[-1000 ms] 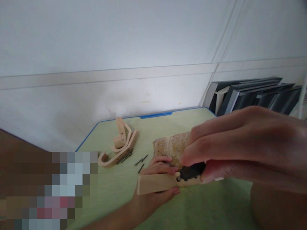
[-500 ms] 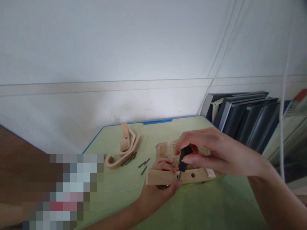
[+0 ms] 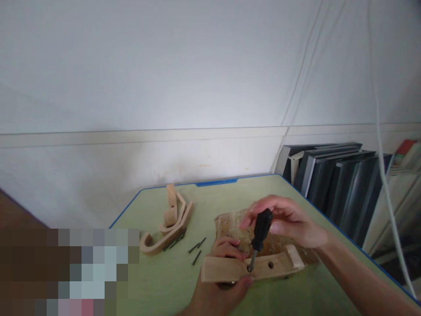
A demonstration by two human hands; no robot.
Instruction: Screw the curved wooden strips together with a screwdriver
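Note:
My left hand (image 3: 223,272) is closed around a pale wooden hook (image 3: 223,269), its thumb on the near side and its fingers on the far side. A black-handled screwdriver (image 3: 262,230) stands tilted, its metal tip in one of the hook's holes, where a screw head seems to sit. My right hand (image 3: 289,221) is loosely around the screwdriver handle, thumb at its right and fingers behind and to its left. Under and behind the hook lies a rough, pitted wooden block (image 3: 230,224). The far end of the hook rests over this block.
More wooden hooks (image 3: 174,235) lie at the left of the green table (image 3: 158,289), with several dark screws (image 3: 196,257) beside them. Black folder-like items (image 3: 342,175) stand at the right against the wall. A white cable (image 3: 381,162) hangs there.
My right hand has loosened and drawn back slightly, so more of the screwdriver handle shows. My left hand keeps its hold on the hook. The view has tilted up a little.

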